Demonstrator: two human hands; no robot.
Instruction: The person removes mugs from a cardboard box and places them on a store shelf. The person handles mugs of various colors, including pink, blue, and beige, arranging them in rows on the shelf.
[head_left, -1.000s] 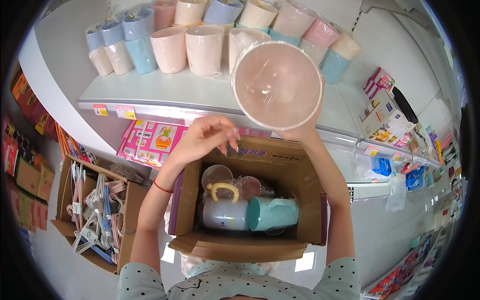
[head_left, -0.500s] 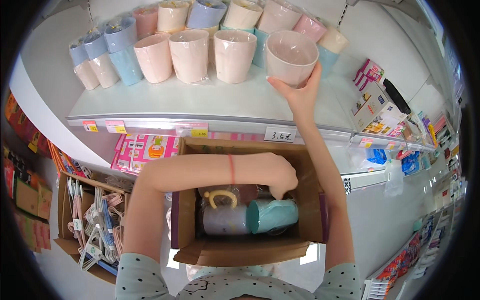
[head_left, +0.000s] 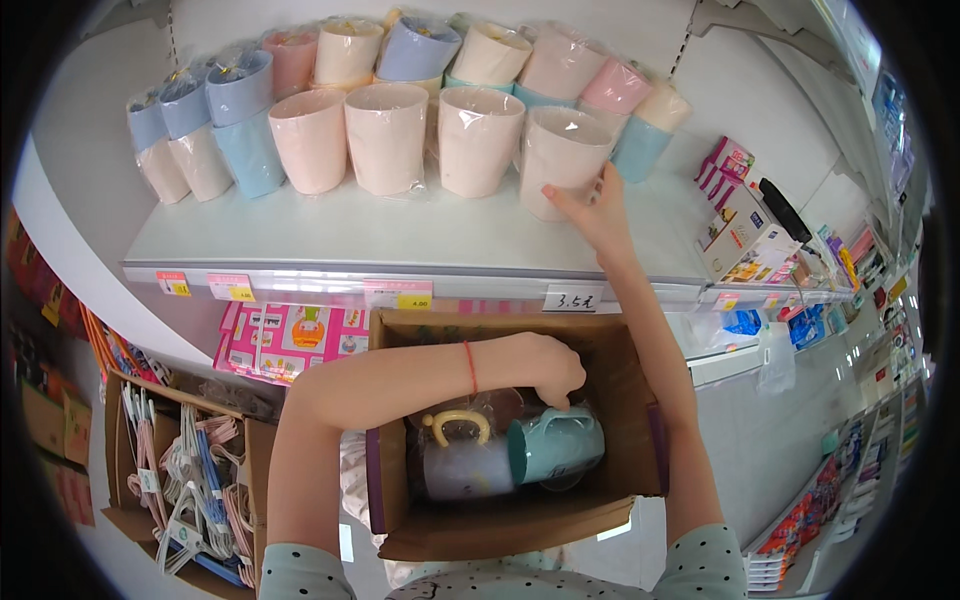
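My right hand point(head_left: 603, 218) grips a pale pink cup point(head_left: 562, 150) in clear wrap, thumb in front and fingers round its right side. The cup stands upright at the right end of a row of pale cups point(head_left: 386, 140) on the shelf point(head_left: 400, 235). Below, my left hand point(head_left: 556, 374) reaches across an open cardboard box point(head_left: 520, 525). Its curled fingers pinch the upper side of a wrapped teal mug point(head_left: 558, 450) lying on its side. Beside that mug in the box lies a lavender mug point(head_left: 465, 470) with a yellow handle point(head_left: 458, 418).
Stacked pastel cups point(head_left: 420, 48) fill the shelf behind the front row. Price tags point(head_left: 572, 298) line its edge. Pink packages point(head_left: 310, 335) lie underneath. A carton of hangers point(head_left: 190, 480) stands at left; boxed goods point(head_left: 750, 235) sit at the shelf's right.
My right hand has lowered the pale pink cup from a tilt to upright in line with the row. In the box the teal mug has turned, bringing its handle into sight.
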